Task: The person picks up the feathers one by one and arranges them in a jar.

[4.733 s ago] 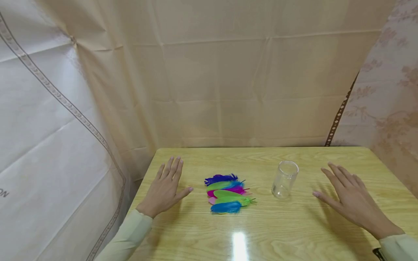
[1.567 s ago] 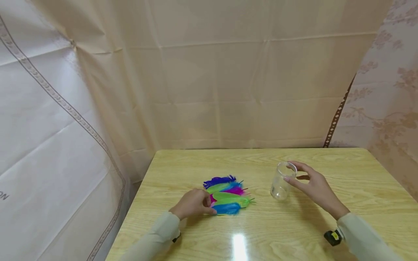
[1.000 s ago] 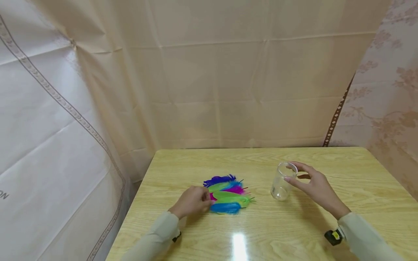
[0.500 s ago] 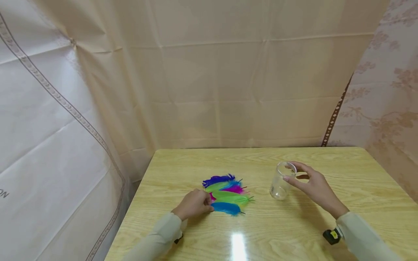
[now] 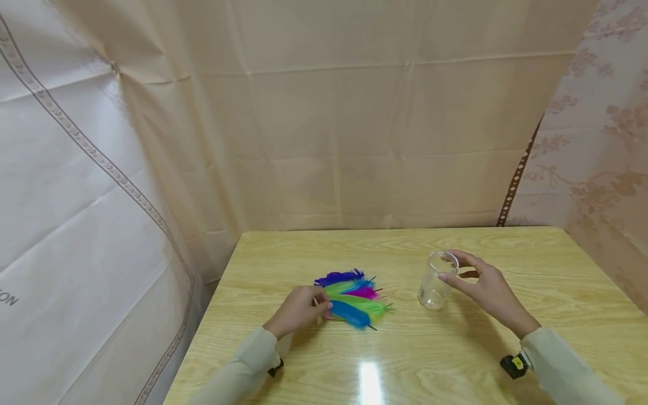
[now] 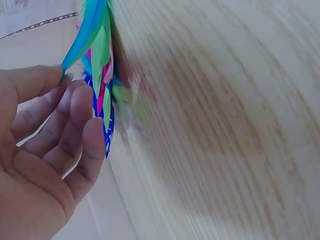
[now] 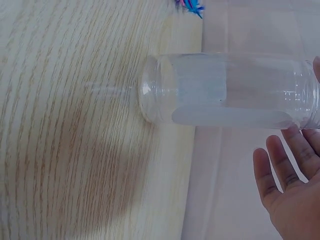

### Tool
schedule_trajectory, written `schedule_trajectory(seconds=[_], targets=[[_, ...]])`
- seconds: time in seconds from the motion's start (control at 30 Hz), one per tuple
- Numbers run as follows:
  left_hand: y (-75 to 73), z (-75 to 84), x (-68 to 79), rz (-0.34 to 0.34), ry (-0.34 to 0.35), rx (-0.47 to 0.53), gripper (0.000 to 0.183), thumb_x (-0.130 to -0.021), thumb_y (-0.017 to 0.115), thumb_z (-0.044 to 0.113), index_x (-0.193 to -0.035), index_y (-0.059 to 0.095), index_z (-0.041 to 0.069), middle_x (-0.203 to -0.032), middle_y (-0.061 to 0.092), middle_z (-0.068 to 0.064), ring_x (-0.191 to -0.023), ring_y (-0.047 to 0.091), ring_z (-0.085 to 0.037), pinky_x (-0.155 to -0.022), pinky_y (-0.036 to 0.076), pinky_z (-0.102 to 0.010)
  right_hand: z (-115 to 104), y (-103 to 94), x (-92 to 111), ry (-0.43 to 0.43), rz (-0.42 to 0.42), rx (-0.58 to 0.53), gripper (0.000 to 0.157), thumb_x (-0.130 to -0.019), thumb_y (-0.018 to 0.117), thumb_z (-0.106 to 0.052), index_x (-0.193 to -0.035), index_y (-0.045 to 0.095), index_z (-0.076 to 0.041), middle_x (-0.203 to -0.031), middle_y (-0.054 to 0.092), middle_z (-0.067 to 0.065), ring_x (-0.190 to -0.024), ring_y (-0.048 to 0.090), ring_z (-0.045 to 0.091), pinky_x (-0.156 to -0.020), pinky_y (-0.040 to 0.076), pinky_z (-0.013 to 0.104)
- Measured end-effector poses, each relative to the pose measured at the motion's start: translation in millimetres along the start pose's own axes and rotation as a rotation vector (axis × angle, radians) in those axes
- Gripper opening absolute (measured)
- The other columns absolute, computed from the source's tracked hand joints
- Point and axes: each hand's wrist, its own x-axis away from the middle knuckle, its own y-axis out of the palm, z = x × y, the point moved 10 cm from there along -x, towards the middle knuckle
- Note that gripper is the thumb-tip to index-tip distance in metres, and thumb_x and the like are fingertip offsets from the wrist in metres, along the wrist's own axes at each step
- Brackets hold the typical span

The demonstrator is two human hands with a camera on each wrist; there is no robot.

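Observation:
My left hand (image 5: 298, 309) pinches the tip of a blue feather (image 5: 351, 315) between thumb and index finger. In the left wrist view that blue feather (image 6: 90, 30) rises from the pinch, the other fingers loosely bent below. Under and behind it lie several more feathers, among them lime green (image 5: 367, 304), magenta and dark purple (image 5: 338, 278) ones, fanned in a heap. My right hand (image 5: 488, 289) holds a clear glass jar (image 5: 433, 292) near its rim, thumb in front and fingers behind. The jar (image 7: 200, 90) stands upright on the table, with a pale label on its side.
The wood-grain table (image 5: 430, 360) has its back edge against a beige cloth (image 5: 324, 140). A white cloth (image 5: 76, 236) hangs at the left, a flowered one (image 5: 602, 152) at the right. A small black device (image 5: 513, 365) sits at the right wrist.
Both hands came in from lying flat at the sides; the right took hold of the jar. The left now pinches the blue feather, whose left end has lifted and whose quill has swung toward me.

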Motion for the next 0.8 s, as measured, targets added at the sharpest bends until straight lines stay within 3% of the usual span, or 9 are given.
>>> schedule_trajectory(seconds=[0.2, 0.4, 0.6, 0.8], targets=[[-11.3, -7.5, 0.1, 0.107, -0.034, 0.077, 0.011, -0.103, 0.066, 0.019, -0.1, 0.074, 0.012, -0.09, 0.072, 0.0, -0.076, 0.064, -0.013, -0.066, 0.054, -0.027, 2, 2.3, -1, -0.008, -0.006, -0.003, 0.065, -0.098, 0.07, -0.043, -0.152, 0.048, -0.015, -0.139, 0.057, 0.014, -0.112, 0.062, 0.041, -0.078, 0.055, 0.041], [-19.3, -20.1, 1.0, 0.195, -0.115, 0.273, 0.013, -0.104, 0.064, 0.027, -0.103, 0.07, 0.016, -0.093, 0.071, -0.007, -0.079, 0.068, -0.029, -0.059, 0.053, -0.028, 3, 2.4, 1, -0.007, -0.005, -0.001, 0.064, -0.098, 0.071, -0.043, -0.152, 0.049, -0.016, -0.14, 0.057, 0.012, -0.113, 0.061, 0.04, -0.078, 0.056, 0.038], [-22.0, -23.3, 0.5, 0.206, -0.161, 0.317, 0.011, -0.101, 0.069, 0.024, -0.098, 0.067, 0.014, -0.089, 0.072, -0.013, -0.077, 0.069, -0.035, -0.053, 0.048, -0.027, 2, 1.1, 1, -0.012, -0.003, -0.003, 0.064, -0.098, 0.07, -0.042, -0.152, 0.048, -0.017, -0.142, 0.056, 0.012, -0.113, 0.061, 0.041, -0.077, 0.056, 0.039], [-18.3, -23.4, -1.8, 0.15, -0.133, 0.256, 0.012, -0.097, 0.073, 0.01, -0.109, 0.07, 0.008, -0.094, 0.072, -0.002, -0.077, 0.068, -0.026, -0.059, 0.053, -0.028, 1, 1.1, 1, -0.016, -0.003, 0.0, 0.064, -0.099, 0.07, -0.042, -0.153, 0.048, -0.016, -0.141, 0.056, 0.012, -0.114, 0.06, 0.04, -0.078, 0.055, 0.038]])
